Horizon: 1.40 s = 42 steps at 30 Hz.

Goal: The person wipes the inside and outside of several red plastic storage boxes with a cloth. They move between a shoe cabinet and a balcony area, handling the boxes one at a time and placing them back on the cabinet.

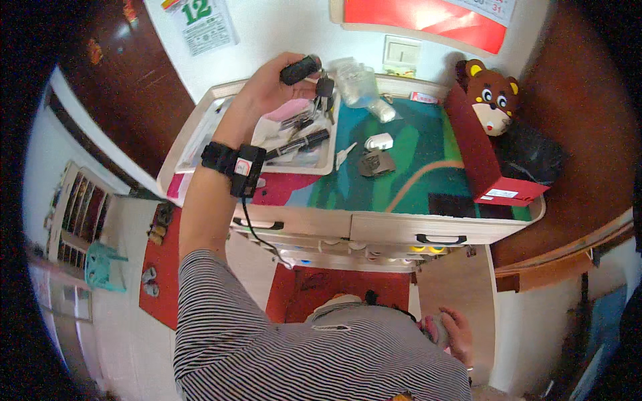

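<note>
My left hand (pixel 273 82) is raised over the left part of the cabinet top, gripping a bunch of keys with a black key fob (pixel 299 70). Several keys (pixel 326 97) dangle from it over a white plastic tray (pixel 328 163). Inside the tray lie black pens or markers (pixel 301 143), a pink item (pixel 290 109) and other small things, partly hidden by my arm. Down by my right side, my right hand (pixel 459 333) is closed around a grey and pink bundle (pixel 435 330), perhaps cloth; my body hides part of it.
Right of the tray are a clear plastic bag (pixel 356 82), a white plug adapter (pixel 379 142) and a crumpled grey-brown piece (pixel 377 163). A red box (pixel 476 150) with a brown bear figure (pixel 491 95) stands at the right end. Drawers (pixel 301 220) front the cabinet.
</note>
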Each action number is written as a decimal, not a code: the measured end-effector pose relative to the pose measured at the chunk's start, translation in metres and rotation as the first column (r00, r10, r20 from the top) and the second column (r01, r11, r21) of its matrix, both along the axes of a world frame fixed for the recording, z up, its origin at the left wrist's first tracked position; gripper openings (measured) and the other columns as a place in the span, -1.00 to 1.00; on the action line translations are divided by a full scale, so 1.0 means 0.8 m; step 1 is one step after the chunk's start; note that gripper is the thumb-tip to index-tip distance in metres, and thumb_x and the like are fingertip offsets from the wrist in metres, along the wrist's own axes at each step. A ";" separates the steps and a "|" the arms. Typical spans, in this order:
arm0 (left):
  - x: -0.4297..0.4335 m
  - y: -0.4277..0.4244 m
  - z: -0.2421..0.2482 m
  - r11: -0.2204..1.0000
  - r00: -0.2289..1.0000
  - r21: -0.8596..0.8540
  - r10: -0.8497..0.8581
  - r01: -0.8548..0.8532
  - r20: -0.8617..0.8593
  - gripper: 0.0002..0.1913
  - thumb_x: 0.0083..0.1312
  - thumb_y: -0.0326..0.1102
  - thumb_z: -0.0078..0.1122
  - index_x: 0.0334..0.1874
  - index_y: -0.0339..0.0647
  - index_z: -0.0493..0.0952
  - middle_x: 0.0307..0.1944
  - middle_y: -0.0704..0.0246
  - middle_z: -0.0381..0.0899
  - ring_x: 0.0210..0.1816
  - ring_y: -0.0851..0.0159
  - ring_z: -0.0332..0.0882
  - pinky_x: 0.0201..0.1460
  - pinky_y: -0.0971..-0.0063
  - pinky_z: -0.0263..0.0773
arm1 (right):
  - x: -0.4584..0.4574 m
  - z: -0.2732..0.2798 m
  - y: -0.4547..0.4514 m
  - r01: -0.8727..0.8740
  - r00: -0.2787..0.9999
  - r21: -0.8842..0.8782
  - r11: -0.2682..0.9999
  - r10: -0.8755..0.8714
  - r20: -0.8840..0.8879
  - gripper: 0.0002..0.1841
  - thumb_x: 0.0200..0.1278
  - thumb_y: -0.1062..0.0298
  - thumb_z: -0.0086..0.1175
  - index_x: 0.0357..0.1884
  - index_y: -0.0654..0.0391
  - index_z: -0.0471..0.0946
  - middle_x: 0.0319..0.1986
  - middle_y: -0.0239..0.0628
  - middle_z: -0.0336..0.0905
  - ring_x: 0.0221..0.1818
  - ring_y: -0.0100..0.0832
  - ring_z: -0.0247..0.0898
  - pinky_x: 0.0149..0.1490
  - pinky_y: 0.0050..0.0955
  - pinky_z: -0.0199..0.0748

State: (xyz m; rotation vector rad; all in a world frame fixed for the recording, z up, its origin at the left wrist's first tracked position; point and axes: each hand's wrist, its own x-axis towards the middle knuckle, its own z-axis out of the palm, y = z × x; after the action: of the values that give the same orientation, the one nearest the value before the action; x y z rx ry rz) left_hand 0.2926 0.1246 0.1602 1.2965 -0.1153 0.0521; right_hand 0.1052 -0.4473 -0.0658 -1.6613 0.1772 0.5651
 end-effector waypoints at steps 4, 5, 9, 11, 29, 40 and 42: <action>0.025 -0.026 -0.010 0.985 0.996 0.157 -0.058 0.068 -0.063 -0.60 0.38 -0.08 -0.07 -0.02 -0.33 0.47 -0.15 0.15 0.60 -0.22 0.09 0.65 -0.12 0.33 0.58 | 0.005 0.007 0.016 -0.020 1.000 -0.014 1.000 0.020 0.021 -0.62 0.31 0.33 0.04 0.12 0.25 0.47 -0.06 -0.21 0.54 -0.05 -0.40 0.44 0.04 -0.44 0.42; 0.031 -0.034 -0.013 0.976 0.995 0.201 -0.073 0.084 -0.061 -0.59 0.39 -0.08 -0.06 0.00 -0.35 0.46 -0.13 0.11 0.59 -0.21 0.08 0.66 -0.12 0.32 0.58 | 0.006 0.008 0.019 -0.016 1.000 0.011 1.000 0.016 0.002 -0.62 0.30 0.33 0.05 0.12 0.26 0.47 -0.07 -0.22 0.54 -0.05 -0.42 0.44 0.04 -0.45 0.42; 0.065 -0.061 -0.020 0.922 0.968 0.299 -0.216 0.246 -0.130 -0.55 0.38 -0.06 0.00 0.04 -0.39 0.42 -0.11 0.06 0.57 -0.20 0.09 0.66 -0.14 0.34 0.59 | 0.011 0.007 0.027 0.005 1.000 0.017 1.000 -0.005 -0.019 -0.62 0.30 0.32 0.06 0.12 0.23 0.47 -0.07 -0.28 0.53 -0.09 -0.48 0.43 0.00 -0.48 0.43; 0.080 -0.071 -0.022 0.876 0.963 0.406 -0.204 0.260 -0.178 -0.58 0.35 -0.07 0.06 0.01 -0.35 0.42 -0.16 0.15 0.57 -0.24 0.14 0.65 -0.16 0.40 0.59 | 0.015 0.003 0.027 -0.014 1.000 -0.060 0.998 0.016 0.024 -0.63 0.30 0.32 0.07 0.12 0.21 0.47 -0.07 -0.30 0.53 -0.10 -0.49 0.43 -0.02 -0.49 0.44; -0.038 0.010 -0.065 0.109 0.923 0.973 0.352 -0.205 0.155 -0.80 0.23 -0.44 0.15 -0.11 -0.28 0.54 -0.31 0.35 0.61 -0.29 0.42 0.53 -0.26 0.47 0.48 | 0.195 -0.016 -0.045 -0.502 0.862 -0.101 0.859 0.487 -0.145 -0.69 0.32 0.34 0.05 0.06 0.20 0.50 -0.14 -0.27 0.59 -0.12 -0.43 0.47 -0.03 -0.47 0.44; 0.028 -0.033 -0.090 -0.458 0.894 0.856 0.240 -0.240 0.379 -0.71 0.21 -0.09 0.18 -0.37 -0.21 0.59 -0.37 0.19 0.59 -0.27 0.04 0.57 -0.21 0.18 0.46 | 0.223 -0.030 0.000 -0.515 0.857 -0.133 0.847 0.507 -0.089 -0.71 0.30 0.27 0.08 0.01 0.18 0.52 -0.07 -0.20 0.57 0.00 -0.28 0.47 0.12 -0.38 0.38; 0.031 -0.028 -0.085 -0.498 0.906 0.854 0.276 -0.149 0.320 -0.74 0.24 -0.15 0.14 -0.37 -0.25 0.58 -0.33 0.17 0.60 -0.24 0.09 0.58 -0.18 0.20 0.47 | 0.217 -0.040 0.006 -0.467 0.882 -0.077 0.881 0.457 -0.114 -0.71 0.31 0.28 0.07 0.00 0.18 0.52 -0.05 -0.18 0.56 0.00 -0.27 0.46 0.13 -0.37 0.37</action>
State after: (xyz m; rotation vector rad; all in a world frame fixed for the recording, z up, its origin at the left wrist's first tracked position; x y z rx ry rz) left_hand 0.3173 0.1022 0.0919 3.3228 0.3781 0.3853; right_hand 0.2785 -0.4424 -0.0979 -1.7867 -0.1346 1.0111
